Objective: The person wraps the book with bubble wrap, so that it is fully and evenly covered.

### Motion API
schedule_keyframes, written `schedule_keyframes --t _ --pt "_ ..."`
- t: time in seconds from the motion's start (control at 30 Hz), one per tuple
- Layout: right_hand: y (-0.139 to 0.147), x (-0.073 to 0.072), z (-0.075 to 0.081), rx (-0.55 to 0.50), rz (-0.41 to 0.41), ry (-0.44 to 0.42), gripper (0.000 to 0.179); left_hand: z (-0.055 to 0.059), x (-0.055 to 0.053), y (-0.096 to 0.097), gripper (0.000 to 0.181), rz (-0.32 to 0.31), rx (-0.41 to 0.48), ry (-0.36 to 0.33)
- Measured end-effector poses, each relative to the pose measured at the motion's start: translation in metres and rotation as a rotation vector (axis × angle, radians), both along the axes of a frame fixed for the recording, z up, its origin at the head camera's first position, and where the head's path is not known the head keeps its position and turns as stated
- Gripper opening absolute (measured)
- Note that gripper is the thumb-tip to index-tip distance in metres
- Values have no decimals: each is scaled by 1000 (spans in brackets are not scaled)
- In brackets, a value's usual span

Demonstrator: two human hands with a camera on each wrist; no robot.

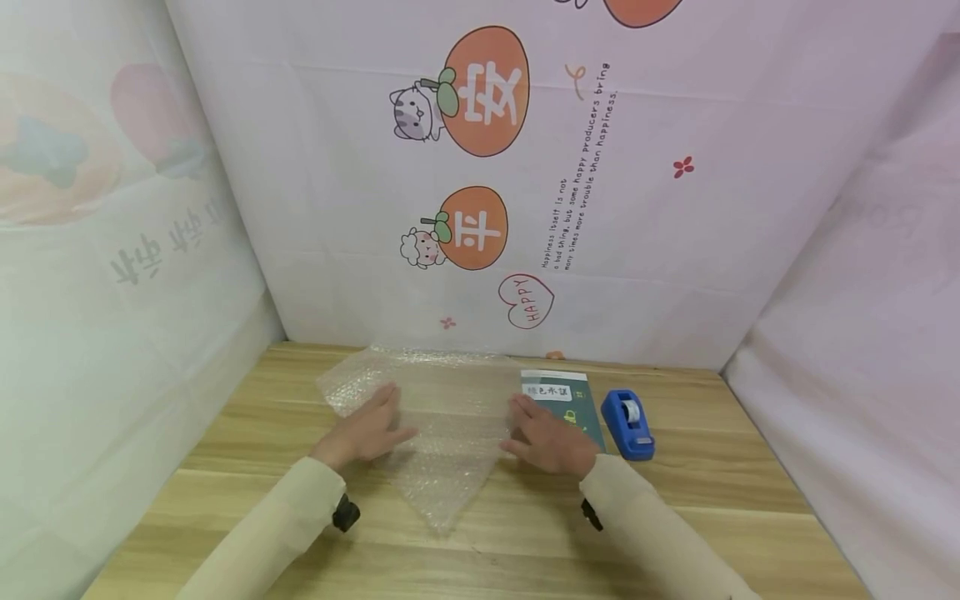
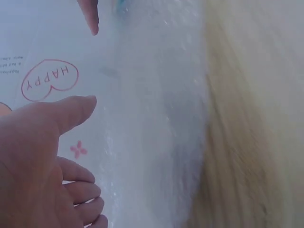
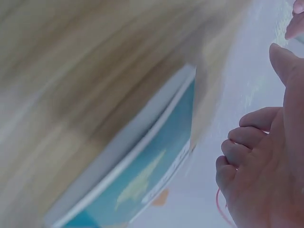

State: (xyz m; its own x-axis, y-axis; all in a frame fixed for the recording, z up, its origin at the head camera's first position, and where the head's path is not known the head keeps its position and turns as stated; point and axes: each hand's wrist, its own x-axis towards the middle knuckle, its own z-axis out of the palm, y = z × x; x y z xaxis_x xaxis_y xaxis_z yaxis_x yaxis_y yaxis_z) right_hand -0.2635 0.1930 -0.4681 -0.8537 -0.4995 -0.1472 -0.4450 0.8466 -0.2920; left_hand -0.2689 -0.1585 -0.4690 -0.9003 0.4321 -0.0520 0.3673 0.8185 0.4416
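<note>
A clear sheet of bubble wrap [image 1: 450, 417] spreads over the wooden table, one corner pointing towards the person. At its left side is the left hand [image 1: 365, 433], fingers extended and thumb apart, seen from the palm side in the left wrist view. Opposite, the right hand [image 1: 551, 437] reaches to the sheet's right edge with fingers loosely extended. Neither hand grips anything; whether the fingertips press on the wrap cannot be made out. Just beyond the right hand lies a teal book [image 1: 577, 408], its left part near the wrap's edge; its white page edge shows in the right wrist view.
A blue tape dispenser [image 1: 628, 425] with a roll in it stands right of the book. White printed cloth [image 1: 360, 208] hangs behind the table [image 1: 690, 467] and along both sides.
</note>
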Motion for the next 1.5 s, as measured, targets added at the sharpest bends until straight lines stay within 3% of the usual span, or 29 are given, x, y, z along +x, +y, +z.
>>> schedule_keyframes --t 0.17,0.37,0.63,0.83,0.97,1.1,1.3,1.5 --pt "20 0 15 -32 -56 -55 85 9 -4 24 86 -32 67 -58" --pt "42 0 32 -45 -125 -87 86 13 -14 60 87 -24 175 -102" --pt "61 -1 46 -85 -169 -18 76 23 -19 104 74 -13 272 -95" --pt "72 -3 56 -121 -266 -5 60 35 -19 133 58 46 360 -170" --pt "78 -5 57 -214 -374 -81 32 38 -19 147 50 84 368 -225" --pt "84 -6 58 -268 -469 -163 48 37 -20 157 43 120 353 -281" --pt "91 -5 57 -234 -546 -206 38 34 -19 171 35 131 355 -337" --pt "96 -8 50 -209 -589 -227 47 29 -18 179 36 102 402 -383"
